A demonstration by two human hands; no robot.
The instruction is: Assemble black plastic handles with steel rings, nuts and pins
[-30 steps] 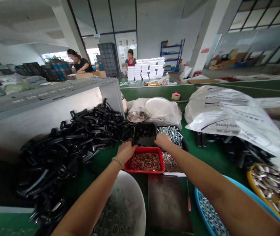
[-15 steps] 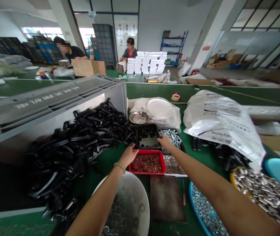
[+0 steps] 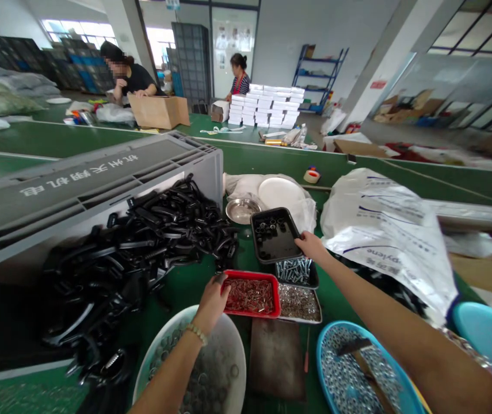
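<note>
Two bare hands over a green workbench (image 3: 246,152). Nearest the middle, the left hand (image 3: 212,302), a beaded bracelet (image 3: 196,333) at the wrist, lowered over a red tray (image 3: 252,314). Its fingers (image 3: 218,283) bunched narrow, tips down at the tray's left side, beside a heap of copper-coloured pins (image 3: 250,296); any grip on a pin hidden, so impossible to tell. Farther right, the right hand (image 3: 312,247), fingers (image 3: 302,240) extended and touching the right edge of a black tray (image 3: 274,260), with no clear grip showing. That tray sat tilted, overlapping a dark tray of zinc screws (image 3: 294,271), a few black parts (image 3: 267,227) inside it. Just right of the red tray, a metal tray of small silvery parts (image 3: 300,302). Below, a white basin of metal rings (image 3: 224,368) and a blue tray of steel nuts (image 3: 349,374). To the left, black plastic handles (image 3: 142,241) spilled from a tipped grey crate (image 3: 77,184). Beyond, a steel bowl (image 3: 242,211), a white plate (image 3: 280,192) and a plastic sack (image 3: 384,230). Far off, two co-workers (image 3: 131,72) near stacked white boxes (image 3: 263,103).
</note>
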